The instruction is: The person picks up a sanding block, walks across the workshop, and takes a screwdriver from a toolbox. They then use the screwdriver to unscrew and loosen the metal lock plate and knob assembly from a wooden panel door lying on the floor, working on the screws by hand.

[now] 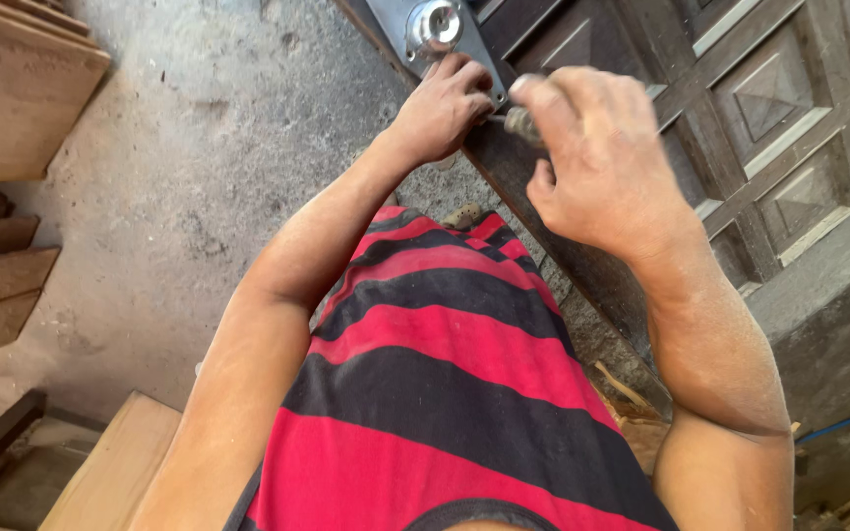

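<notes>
Red-and-black striped shirt (445, 393) fills the foreground, seen from above; both forearms reach forward to the edge of a dark panelled wooden door (759, 108). Left hand (440, 108): fingers curled closed against the door edge, just below a metal lock plate (395, 25) bearing a round silver knob (433, 25); whether it pinches anything cannot be told. Right hand (592, 157): fingers closed around a small, blurred metallic piece (520, 123), held near the door edge and close beside the left hand. What this piece is cannot be made out. Concrete floor (199, 177) lies below, with stacked wooden boards (2, 98) at the left and a pale plank (110, 472) near the left elbow.

Risk, as judged: the small piece is held only at the fingertips over bare floor; a slip would drop it among the debris by the door's foot. The left fingers also sit close to the working point and could be nipped if the right hand slips.
</notes>
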